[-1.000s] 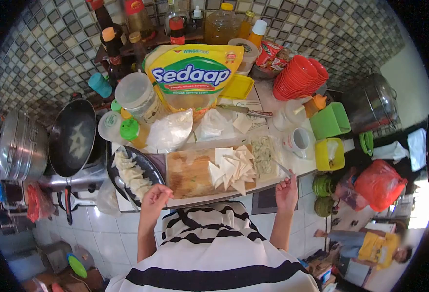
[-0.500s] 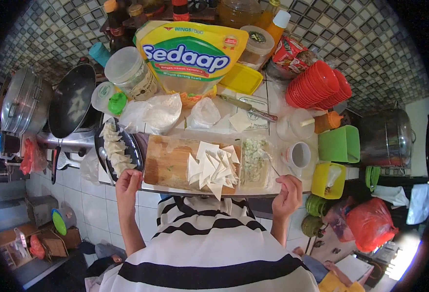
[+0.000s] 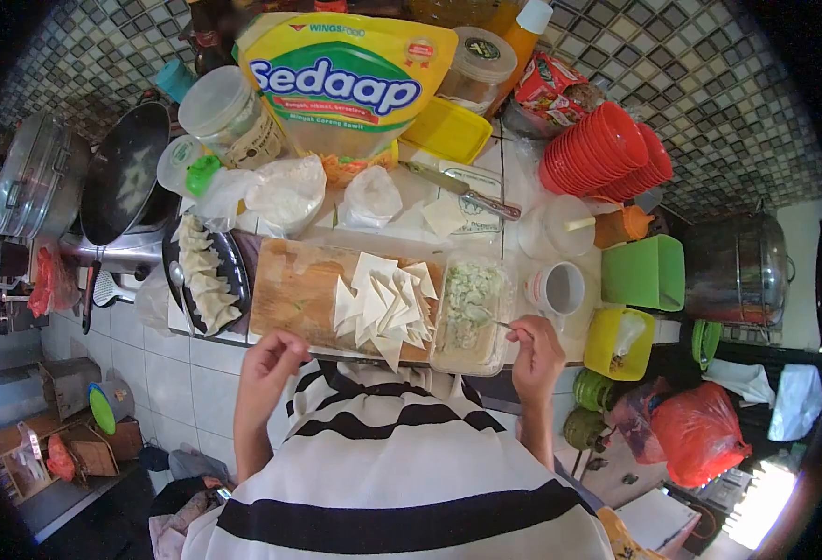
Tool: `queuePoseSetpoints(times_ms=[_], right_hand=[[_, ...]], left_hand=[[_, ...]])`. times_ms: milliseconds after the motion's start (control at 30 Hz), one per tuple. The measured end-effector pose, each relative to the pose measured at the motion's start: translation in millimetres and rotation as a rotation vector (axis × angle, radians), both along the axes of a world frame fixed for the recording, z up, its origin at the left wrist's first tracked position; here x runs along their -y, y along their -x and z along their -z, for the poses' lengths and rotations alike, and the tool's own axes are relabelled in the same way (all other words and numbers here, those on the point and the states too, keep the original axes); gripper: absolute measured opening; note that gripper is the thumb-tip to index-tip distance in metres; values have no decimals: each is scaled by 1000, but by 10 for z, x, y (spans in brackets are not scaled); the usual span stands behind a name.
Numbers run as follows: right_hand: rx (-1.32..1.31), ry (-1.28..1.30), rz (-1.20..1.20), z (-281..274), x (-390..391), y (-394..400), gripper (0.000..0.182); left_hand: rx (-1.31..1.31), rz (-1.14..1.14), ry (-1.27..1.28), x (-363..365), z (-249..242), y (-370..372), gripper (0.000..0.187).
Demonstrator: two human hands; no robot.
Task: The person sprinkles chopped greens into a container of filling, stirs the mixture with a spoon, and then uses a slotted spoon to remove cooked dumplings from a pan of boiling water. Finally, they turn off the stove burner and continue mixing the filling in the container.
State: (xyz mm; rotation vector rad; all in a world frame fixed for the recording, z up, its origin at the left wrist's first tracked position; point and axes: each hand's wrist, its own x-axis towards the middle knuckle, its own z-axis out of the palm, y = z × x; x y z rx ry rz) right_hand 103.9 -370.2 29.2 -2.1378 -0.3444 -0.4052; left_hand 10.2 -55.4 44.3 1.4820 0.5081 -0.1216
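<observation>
My right hand [image 3: 537, 353] is closed on the handle of a spoon [image 3: 497, 323]. The spoon's bowl end dips into a pale green chopped filling [image 3: 472, 285] in a clear plastic container [image 3: 467, 362]. At the front left corner of the wooden cutting board [image 3: 290, 280], my left hand [image 3: 274, 362] has its fingers curled together, with nothing visible in them. A fanned pile of triangular dumpling wrappers [image 3: 383, 303] covers the board's right half. Folded dumplings [image 3: 204, 271] line a dark oval plate [image 3: 234, 257] left of the board, beside another spoon [image 3: 177, 277].
A white mug [image 3: 534, 289] stands right of the container. Behind the board are white bags [image 3: 285, 194], a knife [image 3: 458, 189] and a large Sedaap pouch [image 3: 336, 93]. Stacked red cups [image 3: 598, 154] and a green container [image 3: 644, 273] sit right; a frying pan [image 3: 126, 177] is left.
The spoon in my right hand has gone down into the filling. My left hand has moved away from the dumpling plate to the board's corner. The camera view has shifted slightly.
</observation>
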Motion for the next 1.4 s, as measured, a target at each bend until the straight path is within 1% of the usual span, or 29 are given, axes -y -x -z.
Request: queuePoseSetpoints(times_ms=[33,100,133,167,200,233,300,333,400,433,467,533,567,633,667,700,733,767,800,867,967,1100,1167,1200,1233,1300,1333,1367,1400], right_hand=[[-62,-24,-31,26,3,15,12],[-42,5,-26,-46,25,18,10],[-23,27,-18,-89,25,36,12],[-27,28,-21,-130,18,49,12],[17,-32,34,-170,6,59,12],[60,-93,88,-185,-3,66,13],[82,-62,82,-168,-5,58,12],[106,-28,77,-154,-10,50,12],[76,-35,66,-75,-32,40,12],[50,-39,61,-44,-48,21,12],[44,-38,46,-28,-86,-1,12],[36,-19,92,8,-183,-45,13],[31,-18,77,48,-206,-65,13],[37,95,27,149,-241,-106,14],[37,109,11,168,-272,-108,14],[36,111,-4,203,-296,-106,14],[41,59,0,248,-314,-99,14],[45,7,2,280,-326,-93,14],[44,9,-15,296,-332,-83,14],[-19,-71,-33,313,-321,-46,13],[-10,-95,-106,340,-276,62,14],[47,-46,-197,354,-168,220,19],[70,-18,-223,306,-107,287,24],[0,3,-215,243,-55,342,25],[-4,8,-239,206,-22,371,25],[99,-25,-185,143,39,399,27],[92,-68,-140,108,46,440,34],[91,-63,-160,79,83,466,34],[39,53,-250,54,129,489,36]], left_hand=[[-4,2,2,69,-37,-11,10],[-47,216,103,239,-120,-74,12],[-51,214,105,334,-123,-118,12],[-36,399,74,437,-125,-175,14],[-20,583,42,539,-125,-207,16],[-23,578,42,643,-84,-210,16],[40,893,-18,832,112,-215,24],[38,886,-18,912,245,-202,24],[0,946,-66,1060,500,-157,34],[-3,933,-64,1113,540,-187,34],[-101,899,-21,1160,568,-226,37],[-277,812,99,1307,720,-203,43],[-281,796,104,1367,801,-174,43],[-313,679,335,1436,858,-165,48],[-310,666,339,1441,845,-176,48],[-336,603,445,1436,828,-191,49],[-360,538,552,1435,804,-199,49],[-356,520,559,1452,817,-194,49],[-342,540,564,1471,843,-190,48],[-322,548,578,1466,809,-193,46],[-332,527,580,1467,769,-195,45],[-343,479,639,1504,835,-171,43],[-344,458,679,1502,858,-159,42],[-336,464,663,1507,866,-156,41],[-328,471,645,1507,875,-154,41],[-310,454,661,1496,871,-148,41],[-298,462,667,1498,868,-141,41],[-290,444,674,1508,891,-138,41],[-278,462,661,1521,934,-137,41]])
